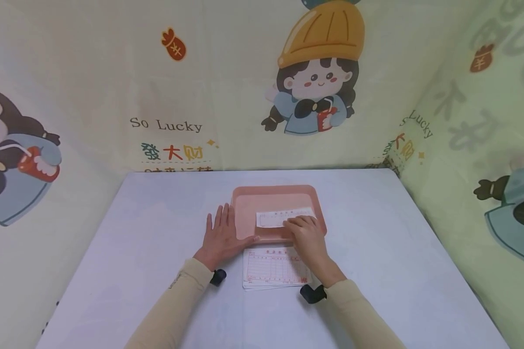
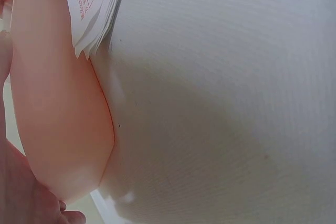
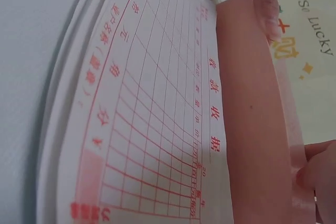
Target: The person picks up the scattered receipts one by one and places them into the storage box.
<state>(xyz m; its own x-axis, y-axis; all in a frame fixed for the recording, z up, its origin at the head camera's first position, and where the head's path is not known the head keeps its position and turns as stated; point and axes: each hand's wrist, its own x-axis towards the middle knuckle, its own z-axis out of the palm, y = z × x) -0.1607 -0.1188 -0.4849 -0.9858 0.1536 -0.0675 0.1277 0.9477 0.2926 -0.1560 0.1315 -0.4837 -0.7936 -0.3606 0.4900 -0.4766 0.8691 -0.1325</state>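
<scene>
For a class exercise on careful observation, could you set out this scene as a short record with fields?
Surface: flat white table
Container: pink rectangular tray with rounded corners
Stack: white paper forms printed in red, on the table at the tray's near side
Left grip: fingers straight, spread beside the tray; thumb at its near rim
Right grip: fingers curled on a white paper slip with red print
Slip: over the tray; contact unclear

The left hand (image 1: 220,238) and right hand (image 1: 308,242) are bare. The left sleeve (image 1: 171,305) is beige, with small dark lettering (image 1: 176,279) near its cuff (image 1: 198,271); the right sleeve (image 1: 361,315) is beige too. A small black camera (image 1: 312,294) juts out at each wrist.
</scene>
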